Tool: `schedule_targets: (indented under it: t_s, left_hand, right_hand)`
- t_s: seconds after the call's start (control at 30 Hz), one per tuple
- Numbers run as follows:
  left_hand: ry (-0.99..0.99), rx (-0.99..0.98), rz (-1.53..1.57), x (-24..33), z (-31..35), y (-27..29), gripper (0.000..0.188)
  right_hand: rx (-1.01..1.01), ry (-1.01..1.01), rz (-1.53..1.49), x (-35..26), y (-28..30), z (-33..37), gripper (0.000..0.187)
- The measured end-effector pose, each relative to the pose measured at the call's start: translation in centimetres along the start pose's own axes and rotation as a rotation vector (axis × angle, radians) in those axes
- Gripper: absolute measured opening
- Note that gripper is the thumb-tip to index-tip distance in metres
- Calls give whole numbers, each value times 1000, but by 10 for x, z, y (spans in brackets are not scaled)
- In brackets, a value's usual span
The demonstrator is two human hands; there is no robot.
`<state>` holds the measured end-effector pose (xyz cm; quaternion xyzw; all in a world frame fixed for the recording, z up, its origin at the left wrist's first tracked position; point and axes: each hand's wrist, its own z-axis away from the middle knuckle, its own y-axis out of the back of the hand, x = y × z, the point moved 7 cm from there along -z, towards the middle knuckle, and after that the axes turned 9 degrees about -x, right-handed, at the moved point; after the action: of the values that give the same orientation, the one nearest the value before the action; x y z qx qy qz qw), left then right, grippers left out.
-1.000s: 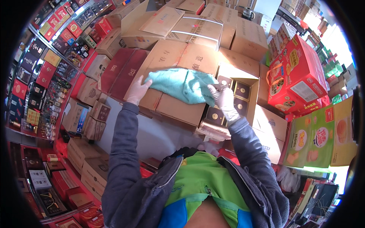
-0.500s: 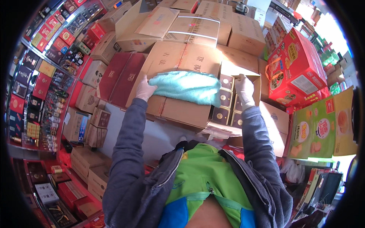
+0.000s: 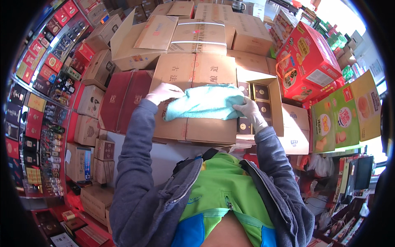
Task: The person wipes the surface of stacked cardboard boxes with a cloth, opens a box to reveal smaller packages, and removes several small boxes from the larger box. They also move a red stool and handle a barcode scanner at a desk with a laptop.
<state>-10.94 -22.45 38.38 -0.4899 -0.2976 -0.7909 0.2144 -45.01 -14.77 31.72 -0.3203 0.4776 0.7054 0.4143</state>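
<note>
Turquoise cloth (image 3: 205,103) at the fingertips: right hand (image 3: 252,112) pinching its right end, thumb and fingers narrow; left hand (image 3: 163,94) over the upper left corner, grip unclear. Half a second back, the right hand was off the cloth, above the open carton (image 3: 275,105). Cloth lies across a closed carton (image 3: 210,131), bare cardboard along its near edge; open carton just beside, right.

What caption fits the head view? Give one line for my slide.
Left hand and right hand at a teal cloth on a carton.
</note>
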Motion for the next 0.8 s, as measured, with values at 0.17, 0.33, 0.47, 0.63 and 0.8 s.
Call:
schedule_targets:
  t_s: [0.17, 0.33, 0.47, 0.63, 0.8]
  left_hand:
    - [-10, 352, 24, -4, 3, 34, 44]
    - [195, 46, -246, -27, -17, 15, 63]
    - [42, 863, -842, 22, 15, 55, 32]
    - [-377, 443, -693, 47, 21, -19, 33]
    - [-437, 431, -830, 48, 7, -54, 39]
  right_hand:
    - [197, 28, 23, -6, 7, 6, 67]
    - [259, 11, 255, -23, -1, 21, 73]
    - [245, 2, 254, -30, 3, 17, 64]
    - [157, -1, -44, -33, 16, 8, 56]
    - [534, -66, 718, -77, 25, 35, 61]
